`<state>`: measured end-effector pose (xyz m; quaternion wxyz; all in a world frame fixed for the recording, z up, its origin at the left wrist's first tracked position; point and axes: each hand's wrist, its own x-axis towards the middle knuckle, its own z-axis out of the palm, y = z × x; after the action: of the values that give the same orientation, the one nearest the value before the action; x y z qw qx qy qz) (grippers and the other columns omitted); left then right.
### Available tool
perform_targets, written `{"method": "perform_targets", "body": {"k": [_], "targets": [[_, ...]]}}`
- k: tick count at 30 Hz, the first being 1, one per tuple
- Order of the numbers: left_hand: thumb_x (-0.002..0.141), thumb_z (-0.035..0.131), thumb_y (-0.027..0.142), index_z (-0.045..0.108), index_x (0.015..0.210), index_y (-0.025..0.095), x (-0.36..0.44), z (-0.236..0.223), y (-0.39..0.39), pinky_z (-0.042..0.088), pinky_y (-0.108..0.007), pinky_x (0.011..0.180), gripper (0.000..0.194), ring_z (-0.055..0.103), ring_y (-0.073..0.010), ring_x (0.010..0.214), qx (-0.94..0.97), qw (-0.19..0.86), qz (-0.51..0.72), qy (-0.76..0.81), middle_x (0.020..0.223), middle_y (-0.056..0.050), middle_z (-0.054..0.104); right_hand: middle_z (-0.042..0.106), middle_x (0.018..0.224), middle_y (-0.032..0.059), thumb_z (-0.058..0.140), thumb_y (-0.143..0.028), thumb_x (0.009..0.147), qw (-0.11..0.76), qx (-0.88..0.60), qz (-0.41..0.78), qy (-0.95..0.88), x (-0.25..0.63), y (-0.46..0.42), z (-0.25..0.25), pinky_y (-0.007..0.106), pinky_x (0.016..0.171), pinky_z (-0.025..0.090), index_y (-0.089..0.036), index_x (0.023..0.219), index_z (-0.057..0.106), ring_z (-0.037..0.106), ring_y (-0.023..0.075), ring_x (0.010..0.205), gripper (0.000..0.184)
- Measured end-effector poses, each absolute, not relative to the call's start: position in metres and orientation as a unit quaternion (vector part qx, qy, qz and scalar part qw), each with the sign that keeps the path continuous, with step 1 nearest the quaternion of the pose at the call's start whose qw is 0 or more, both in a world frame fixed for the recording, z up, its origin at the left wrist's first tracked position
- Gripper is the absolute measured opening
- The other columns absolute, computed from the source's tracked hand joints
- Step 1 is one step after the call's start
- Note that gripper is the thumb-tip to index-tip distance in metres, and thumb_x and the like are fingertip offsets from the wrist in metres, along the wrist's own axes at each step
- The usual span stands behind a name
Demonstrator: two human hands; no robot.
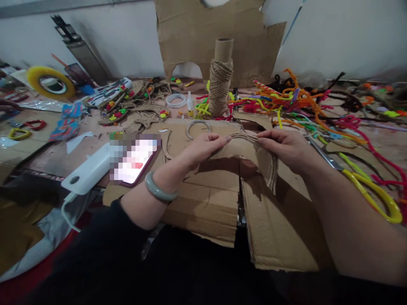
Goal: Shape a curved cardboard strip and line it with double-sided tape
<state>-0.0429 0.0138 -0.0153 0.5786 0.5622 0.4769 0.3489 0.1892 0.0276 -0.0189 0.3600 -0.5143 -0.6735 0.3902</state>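
Between both hands is a curved cardboard piece [254,153] with rows of brown twine along its outer edge. My left hand [206,148] pinches its left end between thumb and fingers. Over at the upper right of the curve, my right hand [282,146] grips the twine-covered edge. The twine rows hang down on the right side of the piece. Beneath lie flat sheets of cardboard [206,212]. Just behind my left hand rests a pale ring [197,129]. A spool of twine [220,87] stands upright beyond the hands, beside a small glue bottle [190,105].
Left of my left arm lie a lit phone [140,163] and a white power bank [89,167] with a cable. Yellow-handled scissors [372,195] are near my right forearm. Colourful pipe cleaners [302,99] heap at the right. Yellow tape [34,80] stands far left.
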Motion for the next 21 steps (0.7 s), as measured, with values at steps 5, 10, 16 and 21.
{"method": "perform_targets", "body": {"k": [5, 10, 16, 21], "targets": [[0.085, 0.061, 0.027, 0.057, 0.071, 0.015, -0.041, -0.008, 0.014, 0.041, -0.021, 0.055, 0.019, 0.058, -0.0072, 0.056, 0.501, 0.62, 0.386, 0.464, 0.068, -0.003, 0.065, 0.057, 0.061, -0.0021, 0.069, -0.033, 0.071, 0.457, -0.555, 0.381, -0.581, 0.19, 0.03, -0.024, 0.022, 0.042, 0.03, -0.02, 0.079, 0.067, 0.043, 0.0088, 0.048, 0.016], [0.082, 0.061, 0.019, 0.059, 0.079, 0.014, -0.042, -0.002, 0.013, 0.042, -0.017, 0.059, 0.006, 0.062, -0.005, 0.062, 0.446, 0.611, 0.465, 0.46, 0.076, -0.001, 0.069, 0.053, 0.059, -0.0034, 0.071, -0.029, 0.069, 0.493, -0.526, 0.439, -0.536, 0.184, 0.03, -0.023, 0.02, 0.039, 0.031, -0.02, 0.075, 0.061, 0.043, 0.0072, 0.046, 0.015], [0.081, 0.065, 0.027, 0.06, 0.081, 0.015, -0.043, -0.001, 0.014, 0.05, -0.021, 0.068, 0.013, 0.067, -0.0098, 0.068, 0.389, 0.62, 0.518, 0.443, 0.073, -0.002, 0.069, 0.051, 0.057, -0.0039, 0.073, -0.033, 0.069, 0.468, -0.502, 0.474, -0.551, 0.166, 0.017, -0.016, 0.021, 0.039, 0.035, -0.022, 0.071, 0.056, 0.044, 0.0077, 0.043, 0.021], [0.08, 0.063, 0.03, 0.057, 0.08, 0.016, -0.052, 0.0, 0.02, 0.051, -0.019, 0.065, 0.015, 0.068, -0.0104, 0.067, 0.371, 0.593, 0.568, 0.433, 0.067, 0.001, 0.067, 0.054, 0.058, -0.003, 0.065, -0.044, 0.077, 0.462, -0.495, 0.451, -0.582, 0.164, 0.022, -0.015, 0.023, 0.043, 0.041, -0.022, 0.074, 0.058, 0.049, 0.0099, 0.045, 0.023]]}}
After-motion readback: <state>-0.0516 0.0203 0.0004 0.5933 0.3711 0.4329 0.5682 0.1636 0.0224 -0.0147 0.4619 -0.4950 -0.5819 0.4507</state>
